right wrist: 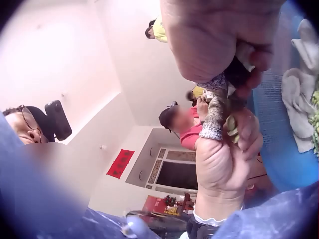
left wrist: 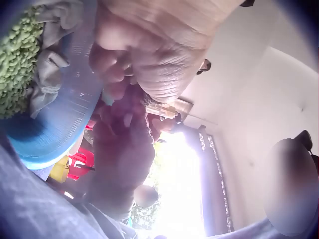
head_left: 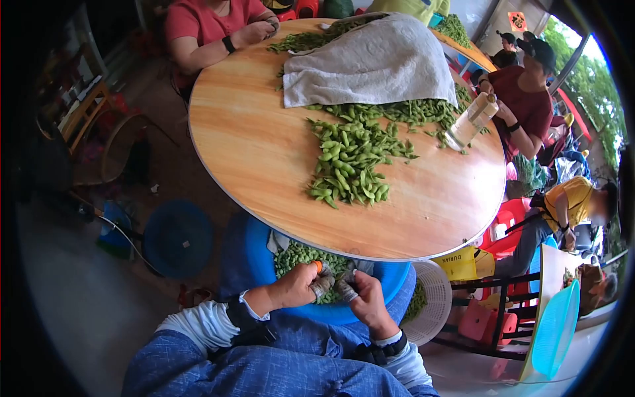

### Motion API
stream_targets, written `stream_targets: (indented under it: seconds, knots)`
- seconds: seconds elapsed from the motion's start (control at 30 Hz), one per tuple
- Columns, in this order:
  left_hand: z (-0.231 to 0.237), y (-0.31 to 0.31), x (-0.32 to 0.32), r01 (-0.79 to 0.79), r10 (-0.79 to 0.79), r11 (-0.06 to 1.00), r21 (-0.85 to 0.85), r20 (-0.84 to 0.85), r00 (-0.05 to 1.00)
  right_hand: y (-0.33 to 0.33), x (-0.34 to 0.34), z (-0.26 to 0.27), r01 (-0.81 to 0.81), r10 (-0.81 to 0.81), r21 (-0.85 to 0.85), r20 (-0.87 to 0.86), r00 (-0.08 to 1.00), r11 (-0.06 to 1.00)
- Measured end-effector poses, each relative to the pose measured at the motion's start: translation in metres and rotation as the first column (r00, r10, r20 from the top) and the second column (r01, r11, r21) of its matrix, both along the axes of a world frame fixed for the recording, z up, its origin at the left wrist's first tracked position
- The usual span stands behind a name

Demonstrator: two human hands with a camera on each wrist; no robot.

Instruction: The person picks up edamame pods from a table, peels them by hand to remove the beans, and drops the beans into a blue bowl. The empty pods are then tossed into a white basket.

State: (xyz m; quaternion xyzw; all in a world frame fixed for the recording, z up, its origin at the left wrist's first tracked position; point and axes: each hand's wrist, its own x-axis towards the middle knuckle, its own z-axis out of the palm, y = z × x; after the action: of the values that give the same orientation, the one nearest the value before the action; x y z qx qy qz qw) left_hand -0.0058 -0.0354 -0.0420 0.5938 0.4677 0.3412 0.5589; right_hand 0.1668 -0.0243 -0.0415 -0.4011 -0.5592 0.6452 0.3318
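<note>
My left hand (head_left: 294,286) and right hand (head_left: 370,303) are close together above a blue basin (head_left: 397,278) of shelled green beans (head_left: 297,257). Worn grey coverings wrap some fingers of both. In the right wrist view the left hand (right wrist: 222,164) pinches a green pod (right wrist: 232,130) between curled fingers. The right hand (right wrist: 224,40) arches over it with bent fingers, their tips dark and partly hidden, so what they hold cannot be told. The left wrist view shows the left hand (left wrist: 154,45) large and the right hand (left wrist: 124,154) blurred below it.
A round wooden table (head_left: 251,145) stands in front, with a pile of green pods (head_left: 350,162), a grey cloth (head_left: 377,63) over more pods, and a clear bottle (head_left: 471,122). A white basket (head_left: 433,301) is right of the basin. People sit around the table.
</note>
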Motion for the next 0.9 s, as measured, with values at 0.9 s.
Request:
stream_targets:
  seconds: [0.9]
  knots:
    - [-0.058,0.005,-0.005,0.369,-0.038,0.825,0.428,-0.609,0.792,0.001,0.029,-0.046,0.098,-0.153,0.204,0.279,0.948,0.974]
